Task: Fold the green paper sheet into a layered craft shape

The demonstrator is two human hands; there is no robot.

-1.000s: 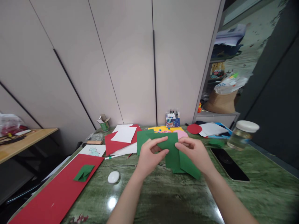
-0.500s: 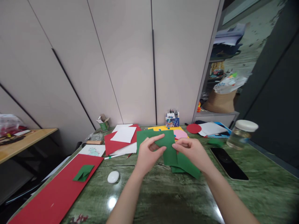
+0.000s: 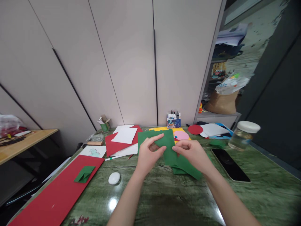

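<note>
The right hand [image 3: 191,153] pinches the right edge of a green sheet [image 3: 168,153], located between both hands above the bench [image 3: 164,201]. The left hand [image 3: 149,155] is at the sheet's face, thumb and forefinger parted; whether it grips cannot be told. More green paper [image 3: 189,169] lies below the right hand. A phone [image 3: 230,164] and a lidded jar [image 3: 242,138] are right of the hands; a red board [image 3: 56,194] bearing a folded green piece [image 3: 85,173] is left.
</note>
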